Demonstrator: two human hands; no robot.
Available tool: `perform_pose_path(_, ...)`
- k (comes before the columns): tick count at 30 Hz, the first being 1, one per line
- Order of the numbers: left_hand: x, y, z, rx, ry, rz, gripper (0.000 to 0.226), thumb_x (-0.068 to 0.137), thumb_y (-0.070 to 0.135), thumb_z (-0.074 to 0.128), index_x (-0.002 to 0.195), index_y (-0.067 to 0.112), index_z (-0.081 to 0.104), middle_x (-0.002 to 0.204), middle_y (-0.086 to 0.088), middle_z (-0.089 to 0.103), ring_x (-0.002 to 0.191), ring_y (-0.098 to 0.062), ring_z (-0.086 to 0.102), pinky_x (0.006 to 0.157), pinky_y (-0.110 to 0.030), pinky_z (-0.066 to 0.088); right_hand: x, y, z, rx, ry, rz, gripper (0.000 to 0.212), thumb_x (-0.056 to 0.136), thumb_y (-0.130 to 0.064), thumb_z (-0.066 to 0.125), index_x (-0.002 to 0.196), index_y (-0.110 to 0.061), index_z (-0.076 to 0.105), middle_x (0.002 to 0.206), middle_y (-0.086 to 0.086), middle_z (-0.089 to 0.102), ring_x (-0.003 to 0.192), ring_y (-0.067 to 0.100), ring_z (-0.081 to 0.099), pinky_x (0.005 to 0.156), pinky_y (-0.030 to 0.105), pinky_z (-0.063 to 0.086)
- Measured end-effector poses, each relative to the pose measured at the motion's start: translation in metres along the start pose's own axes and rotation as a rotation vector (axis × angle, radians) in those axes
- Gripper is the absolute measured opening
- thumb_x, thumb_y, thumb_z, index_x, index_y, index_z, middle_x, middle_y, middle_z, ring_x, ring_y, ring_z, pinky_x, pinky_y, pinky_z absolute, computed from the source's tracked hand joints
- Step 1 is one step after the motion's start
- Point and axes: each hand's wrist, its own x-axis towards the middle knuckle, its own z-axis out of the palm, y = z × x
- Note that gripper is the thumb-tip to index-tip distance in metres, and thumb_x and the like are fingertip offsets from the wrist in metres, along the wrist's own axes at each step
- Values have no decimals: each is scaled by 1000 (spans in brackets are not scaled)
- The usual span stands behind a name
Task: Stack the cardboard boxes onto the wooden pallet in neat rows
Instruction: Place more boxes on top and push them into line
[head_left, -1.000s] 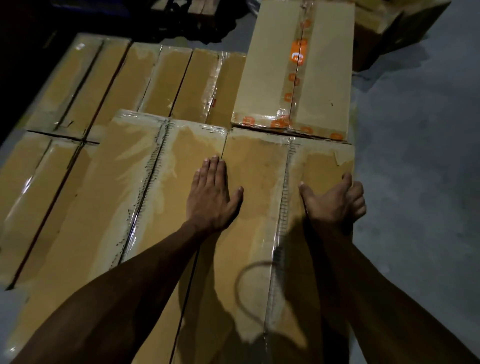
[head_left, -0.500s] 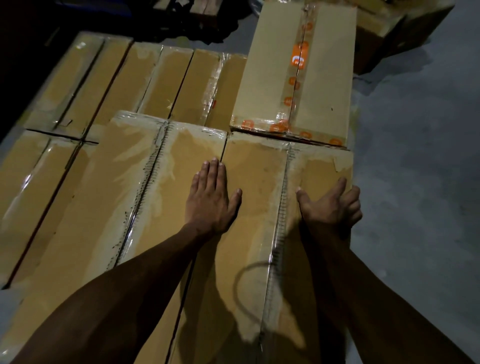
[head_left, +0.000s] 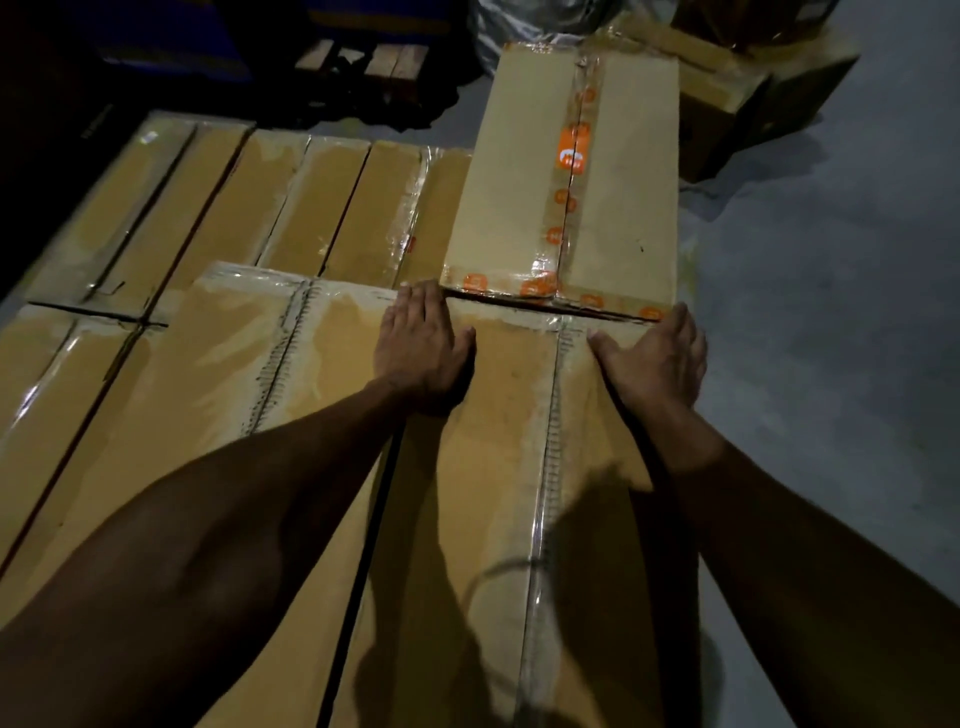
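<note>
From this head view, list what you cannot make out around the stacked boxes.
- Wooden pallet: covered by the lower layer of brown cardboard boxes.
- Near end of the long brown tape-sealed box under both hands: cut off by the bottom edge and forearms.
- Right hand: fingertips curl over the box's right edge, out of sight.
- Far background: too dark.
- Orange-printed tape: logo blurred.
</note>
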Motion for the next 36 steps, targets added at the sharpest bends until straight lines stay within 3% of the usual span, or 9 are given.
perform_pose_path(3, 30, 8, 0, -25, 19, -64, 76, 103, 54, 22, 157, 4, 5, 166, -14, 8, 153, -28, -1, 122, -41, -1, 25, -9, 7, -12, 6, 37, 103, 85, -65, 62, 156, -6, 18, 162, 13, 25, 150, 31, 18, 122, 44, 13)
perform_pose_path(5, 46, 12, 2, -29, 68, -113, 73, 103, 54, 22, 155, 3, 20, 161, -17, 25, 152, -30, 13, 123, -44, 5, 34, -13, 13, -42, 38, 76, 97, 87, -64, 58, 155, -5, 22, 159, 15, 31, 147, 34, 24, 120, 44, 17)
perform_pose_path(8, 62, 15, 6, -19, 127, -162, 63, 101, 53, 23, 133, 6, 51, 137, -18, 56, 136, -32, 40, 118, -47, 21, 37, -14, 21, -107, 95, 105, 94, 89, -64, 53, 154, -4, 23, 155, 18, 35, 143, 36, 30, 117, 45, 20)
perform_pose_path(10, 66, 15, 7, -6, 146, -169, 59, 102, 52, 24, 120, 9, 58, 122, -17, 64, 125, -31, 50, 113, -47, 26, 37, -13, 25, -140, 126, 96, 93, 89, -65, 51, 154, -3, 23, 154, 19, 35, 141, 36, 31, 116, 46, 20)
perform_pose_path(16, 62, 16, 8, -14, 232, -183, 58, 101, 54, 28, 109, 9, 64, 107, -14, 69, 110, -29, 58, 108, -44, 30, 36, -12, 27, -141, 171, 107, 88, 89, -61, 53, 153, -6, 27, 150, 19, 39, 137, 38, 35, 115, 47, 22)
perform_pose_path(22, 54, 18, 6, 17, 256, -185, 55, 102, 48, 32, 112, 3, 62, 113, -19, 67, 119, -31, 52, 106, -43, 30, 32, -13, 26, -129, 192, 97, 79, 87, -53, 56, 147, -6, 34, 143, 20, 43, 132, 39, 37, 112, 46, 26)
perform_pose_path(30, 56, 23, 8, 91, 225, -195, 56, 102, 46, 28, 117, 2, 59, 117, -19, 66, 118, -34, 54, 106, -43, 31, 31, -11, 36, -284, 216, 63, 84, 87, -56, 46, 147, -1, 30, 138, 26, 44, 126, 41, 40, 107, 48, 28)
perform_pose_path(36, 56, 23, 13, 117, 227, -172, 57, 101, 46, 25, 116, 4, 60, 116, -18, 66, 116, -32, 55, 108, -45, 31, 30, -12, 39, -359, 187, 63, 83, 91, -54, 38, 151, 1, 24, 149, 26, 35, 136, 40, 32, 115, 49, 20)
